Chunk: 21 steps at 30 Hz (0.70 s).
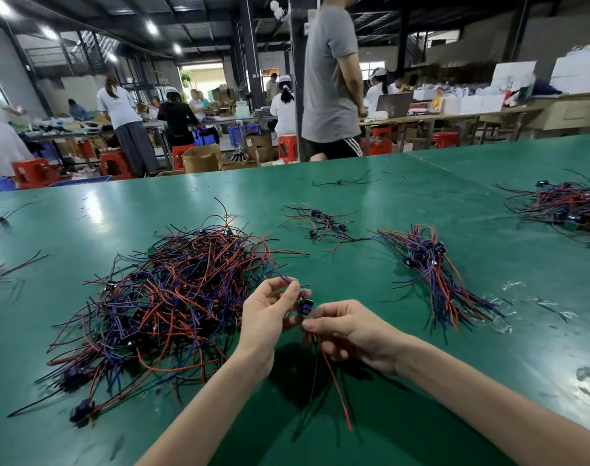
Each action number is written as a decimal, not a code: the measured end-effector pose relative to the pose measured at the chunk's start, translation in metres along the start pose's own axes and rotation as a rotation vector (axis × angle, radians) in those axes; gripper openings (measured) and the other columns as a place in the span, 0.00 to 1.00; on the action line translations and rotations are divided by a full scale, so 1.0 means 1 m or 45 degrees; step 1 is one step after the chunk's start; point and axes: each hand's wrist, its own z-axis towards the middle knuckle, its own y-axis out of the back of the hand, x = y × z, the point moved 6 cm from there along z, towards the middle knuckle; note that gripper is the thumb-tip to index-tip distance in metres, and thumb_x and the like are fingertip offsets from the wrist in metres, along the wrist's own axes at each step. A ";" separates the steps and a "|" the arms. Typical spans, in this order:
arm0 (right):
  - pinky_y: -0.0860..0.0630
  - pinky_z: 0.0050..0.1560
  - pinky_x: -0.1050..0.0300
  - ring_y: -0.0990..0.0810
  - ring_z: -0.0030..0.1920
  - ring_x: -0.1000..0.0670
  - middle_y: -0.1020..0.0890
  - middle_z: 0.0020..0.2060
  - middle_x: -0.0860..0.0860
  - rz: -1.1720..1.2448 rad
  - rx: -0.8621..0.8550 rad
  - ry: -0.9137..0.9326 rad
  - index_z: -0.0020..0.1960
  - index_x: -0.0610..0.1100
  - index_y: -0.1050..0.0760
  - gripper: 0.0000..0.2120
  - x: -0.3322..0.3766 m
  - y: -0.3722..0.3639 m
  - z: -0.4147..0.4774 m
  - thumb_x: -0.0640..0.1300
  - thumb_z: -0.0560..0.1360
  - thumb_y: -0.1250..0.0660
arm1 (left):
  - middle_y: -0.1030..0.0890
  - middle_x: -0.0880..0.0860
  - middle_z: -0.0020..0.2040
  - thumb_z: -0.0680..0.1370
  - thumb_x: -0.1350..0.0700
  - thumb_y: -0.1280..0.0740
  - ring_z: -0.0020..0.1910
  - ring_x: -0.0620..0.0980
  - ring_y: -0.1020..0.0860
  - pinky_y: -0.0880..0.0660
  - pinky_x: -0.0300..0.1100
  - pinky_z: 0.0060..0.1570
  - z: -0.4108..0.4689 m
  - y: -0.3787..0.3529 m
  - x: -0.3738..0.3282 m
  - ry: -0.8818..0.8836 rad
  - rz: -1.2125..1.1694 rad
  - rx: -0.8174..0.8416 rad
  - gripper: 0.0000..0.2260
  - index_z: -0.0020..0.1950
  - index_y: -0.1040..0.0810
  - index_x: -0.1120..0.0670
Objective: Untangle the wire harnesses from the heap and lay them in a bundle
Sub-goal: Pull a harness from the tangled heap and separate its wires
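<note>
Working at a wide green bench [388, 183], with everything spread flat on it for easy reach. Taking most of the near left side: the heap [172, 297] of red, black and purple wire harnesses, thickly tangled, with loops crossed over and connectors half buried inside. Well to the right of the heap: the bundle [435, 274], wires about parallel and connectors gathered at the far end, probably for laying each new piece alongside. Beyond the heap and a bit to the right: a small loose cluster [320, 223] of a few harnesses, not straightened. Far to the right of the heap: another pile [569, 206], partly cut off by the view.

Just beside the heap's near right edge, raised above the bench: left hand [266, 317] and right hand [347, 331], close together, sharing one harness [335, 388]. Left fingers curled, pinching the purple wire at the connector [305, 307]. Right fingers curled too, pinching the wires just under it and letting the red and black ends hang free toward the body. Seems a way to let the wires fall straight and to check for any other piece clinging.

Judging by the heap against the bundle, far from finished. Next, likely, carrying this harness away from the heap to the bundle.
</note>
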 end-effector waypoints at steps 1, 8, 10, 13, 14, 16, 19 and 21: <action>0.40 0.17 0.67 0.31 0.20 0.56 0.22 0.27 0.48 -0.001 -0.010 0.006 0.40 0.39 0.24 0.04 0.000 0.000 -0.001 0.35 0.74 0.33 | 0.15 0.52 0.39 0.77 0.60 0.33 0.35 0.44 0.19 0.22 0.37 0.34 0.000 -0.003 0.001 0.027 0.008 0.036 0.03 0.49 0.23 0.57; 0.43 0.17 0.67 0.36 0.18 0.56 0.27 0.23 0.50 0.059 -0.100 0.053 0.37 0.39 0.28 0.09 0.003 0.005 -0.001 0.31 0.74 0.36 | 0.17 0.57 0.44 0.77 0.62 0.36 0.37 0.49 0.20 0.21 0.39 0.36 -0.004 -0.014 0.009 0.215 -0.070 0.243 0.05 0.47 0.20 0.60; 0.42 0.17 0.67 0.36 0.18 0.57 0.26 0.26 0.47 0.070 -0.100 0.042 0.40 0.37 0.26 0.05 0.002 0.005 -0.001 0.31 0.74 0.35 | 0.17 0.55 0.44 0.77 0.62 0.36 0.40 0.49 0.20 0.22 0.39 0.37 -0.003 -0.014 0.007 0.205 -0.122 0.264 0.04 0.46 0.21 0.59; 0.41 0.17 0.68 0.35 0.18 0.56 0.23 0.28 0.45 0.136 -0.097 0.012 0.40 0.37 0.26 0.04 0.001 0.006 0.000 0.32 0.73 0.34 | 0.15 0.52 0.44 0.76 0.63 0.36 0.43 0.46 0.20 0.24 0.38 0.41 0.000 -0.010 0.005 0.189 -0.213 0.241 0.04 0.46 0.25 0.56; 0.40 0.18 0.67 0.34 0.19 0.56 0.23 0.28 0.45 0.165 -0.090 -0.004 0.39 0.38 0.26 0.05 0.001 0.006 0.000 0.32 0.73 0.33 | 0.15 0.52 0.44 0.76 0.64 0.37 0.40 0.45 0.19 0.23 0.37 0.39 0.001 -0.009 0.004 0.196 -0.262 0.229 0.04 0.46 0.26 0.56; 0.39 0.18 0.67 0.33 0.20 0.57 0.22 0.28 0.45 0.219 -0.062 -0.046 0.38 0.39 0.26 0.05 0.000 0.007 0.000 0.34 0.72 0.32 | 0.15 0.52 0.45 0.76 0.66 0.38 0.36 0.43 0.19 0.22 0.34 0.35 0.002 -0.008 0.004 0.215 -0.351 0.209 0.06 0.46 0.27 0.55; 0.37 0.19 0.68 0.32 0.21 0.57 0.22 0.29 0.46 0.264 -0.001 -0.094 0.39 0.40 0.27 0.05 -0.001 0.006 -0.001 0.37 0.67 0.30 | 0.15 0.54 0.44 0.77 0.67 0.39 0.35 0.44 0.19 0.22 0.34 0.34 0.002 -0.008 0.003 0.226 -0.424 0.205 0.07 0.46 0.28 0.56; 0.36 0.19 0.68 0.31 0.21 0.57 0.22 0.29 0.46 0.216 0.002 -0.095 0.39 0.41 0.28 0.06 0.000 0.005 -0.002 0.38 0.67 0.30 | 0.15 0.55 0.44 0.77 0.67 0.38 0.35 0.44 0.18 0.23 0.34 0.33 0.002 -0.008 0.003 0.225 -0.412 0.194 0.06 0.47 0.28 0.56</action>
